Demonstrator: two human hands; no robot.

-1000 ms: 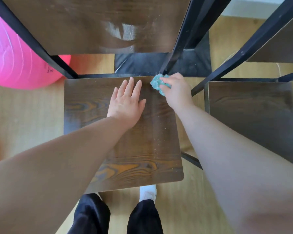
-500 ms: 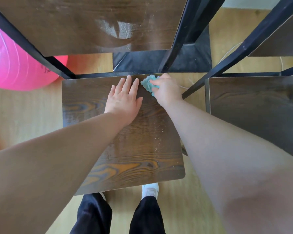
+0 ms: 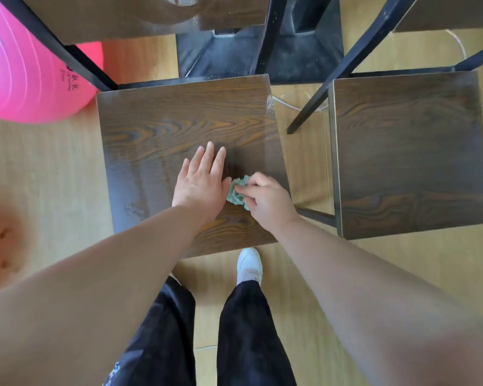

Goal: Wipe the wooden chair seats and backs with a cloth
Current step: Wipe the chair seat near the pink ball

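Cloth (image 3: 237,193) bunched under right hand (image 3: 268,200) fingers (on chair seat (image 3: 162,129)).

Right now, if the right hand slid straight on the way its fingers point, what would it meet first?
Probably the left hand: the right hand points leftward across the chair seat, and the cloth it grips lies right beside the left hand's thumb edge.

I see bright, even light; a pale sheen lies on the chair seat (image 3: 151,168), the forearms (image 3: 402,316) near the lens are soft, and the wide lens stretches the edges.
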